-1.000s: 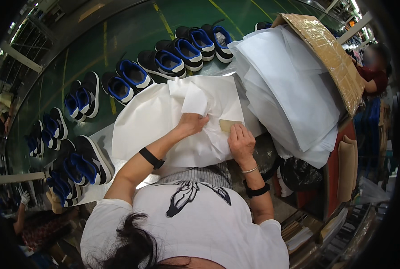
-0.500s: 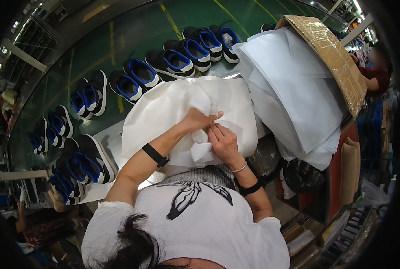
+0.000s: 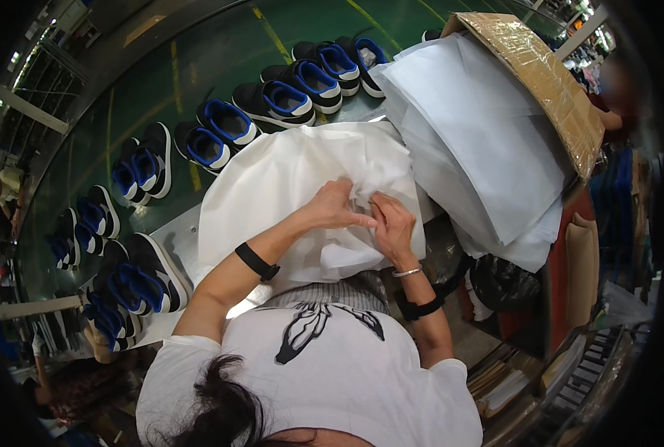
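Observation:
A large sheet of white tissue paper (image 3: pixel 287 179) lies spread on the work surface in front of me. My left hand (image 3: pixel 335 208) and my right hand (image 3: pixel 391 227) meet at its right part, both pinching and crumpling a fold of the paper between their fingers. A black band sits on my left wrist; a bracelet and a black band sit on my right forearm. What lies under the crumpled fold is hidden.
A stack of white paper sheets (image 3: pixel 481 141) rests in an open cardboard box (image 3: pixel 548 74) at the right. Black shoes with blue lining (image 3: pixel 287 100) run in a row along the green belt (image 3: pixel 198 67), with more shoes (image 3: pixel 134 279) at my left. A dark bag (image 3: pixel 503 283) sits low right.
My right hand has moved left to join my left hand, and both have gathered the paper into a crumpled fold. The tan piece seen a second ago is no longer visible.

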Demonstrator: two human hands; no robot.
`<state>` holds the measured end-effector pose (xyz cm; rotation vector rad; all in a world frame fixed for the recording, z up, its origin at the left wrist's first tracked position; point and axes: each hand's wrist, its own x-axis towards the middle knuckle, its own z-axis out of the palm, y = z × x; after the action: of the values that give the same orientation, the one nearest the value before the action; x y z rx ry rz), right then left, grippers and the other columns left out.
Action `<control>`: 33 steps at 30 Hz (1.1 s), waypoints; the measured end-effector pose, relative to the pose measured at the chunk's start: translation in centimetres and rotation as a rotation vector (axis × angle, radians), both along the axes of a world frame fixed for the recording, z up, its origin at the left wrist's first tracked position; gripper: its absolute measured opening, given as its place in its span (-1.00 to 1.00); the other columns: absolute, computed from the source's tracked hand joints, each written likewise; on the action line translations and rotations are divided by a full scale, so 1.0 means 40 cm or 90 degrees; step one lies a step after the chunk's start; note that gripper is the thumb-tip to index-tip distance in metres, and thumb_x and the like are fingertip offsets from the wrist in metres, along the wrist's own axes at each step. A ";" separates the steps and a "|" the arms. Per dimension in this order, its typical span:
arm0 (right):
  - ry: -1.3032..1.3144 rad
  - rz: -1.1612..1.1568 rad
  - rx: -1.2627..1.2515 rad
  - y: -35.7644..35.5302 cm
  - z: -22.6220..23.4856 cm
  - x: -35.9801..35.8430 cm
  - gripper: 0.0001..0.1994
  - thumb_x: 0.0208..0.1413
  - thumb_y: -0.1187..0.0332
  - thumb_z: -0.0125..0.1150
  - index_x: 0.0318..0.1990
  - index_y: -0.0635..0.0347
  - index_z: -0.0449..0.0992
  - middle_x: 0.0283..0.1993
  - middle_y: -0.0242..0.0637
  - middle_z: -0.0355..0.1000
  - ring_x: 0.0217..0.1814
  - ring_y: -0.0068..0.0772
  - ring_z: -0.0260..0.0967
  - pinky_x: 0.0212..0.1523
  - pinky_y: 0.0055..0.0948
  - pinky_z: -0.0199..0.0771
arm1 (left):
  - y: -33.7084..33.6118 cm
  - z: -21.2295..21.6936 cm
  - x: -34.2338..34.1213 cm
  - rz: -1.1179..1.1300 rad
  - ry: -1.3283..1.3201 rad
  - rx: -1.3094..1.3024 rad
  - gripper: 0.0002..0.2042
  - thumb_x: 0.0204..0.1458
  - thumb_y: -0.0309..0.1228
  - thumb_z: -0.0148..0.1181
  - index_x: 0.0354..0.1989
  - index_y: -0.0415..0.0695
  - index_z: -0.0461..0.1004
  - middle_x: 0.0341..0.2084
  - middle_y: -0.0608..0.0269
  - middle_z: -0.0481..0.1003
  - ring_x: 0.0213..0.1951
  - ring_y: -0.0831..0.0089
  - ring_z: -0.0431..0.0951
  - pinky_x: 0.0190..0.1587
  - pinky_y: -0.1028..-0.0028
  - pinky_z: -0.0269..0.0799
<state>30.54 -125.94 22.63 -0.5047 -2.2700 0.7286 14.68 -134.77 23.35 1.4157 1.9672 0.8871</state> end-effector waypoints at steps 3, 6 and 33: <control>0.039 0.034 -0.291 -0.015 -0.028 -0.031 -0.80 0.02 0.54 0.17 -0.18 0.39 0.54 -0.25 -0.13 0.55 -0.23 -0.31 0.50 -0.18 -0.44 0.46 | -0.026 0.028 -0.005 -0.027 -0.109 -0.026 -0.35 -0.29 -0.09 0.49 -0.07 -0.28 0.44 -0.27 0.10 0.55 -0.26 0.26 0.56 -0.18 0.40 0.44; 0.086 0.106 -0.490 -0.020 -0.025 -0.053 -0.80 0.11 0.53 0.14 -0.12 0.40 0.53 -0.26 -0.25 0.54 -0.23 -0.63 0.39 -0.18 -0.59 0.40 | -0.069 -0.043 -0.020 0.049 -0.202 0.199 -0.46 -0.22 -0.24 0.47 -0.05 -0.23 0.45 -0.24 0.16 0.54 -0.23 0.38 0.54 -0.14 0.45 0.43; 0.336 0.081 0.272 -0.081 0.339 -0.351 -0.81 -0.18 0.55 0.28 -0.31 0.29 0.53 -0.21 -0.06 0.49 -0.21 -0.02 0.46 -0.22 -0.29 0.46 | -0.171 0.190 -0.107 0.360 -0.736 0.487 -0.36 0.04 -0.48 0.20 0.25 -0.02 -0.02 0.14 0.10 0.11 0.00 0.38 0.43 0.01 0.34 0.45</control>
<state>16.49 -129.20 36.17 0.0384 -1.8844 0.3570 10.40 -141.61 30.93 0.3180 1.0835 2.2202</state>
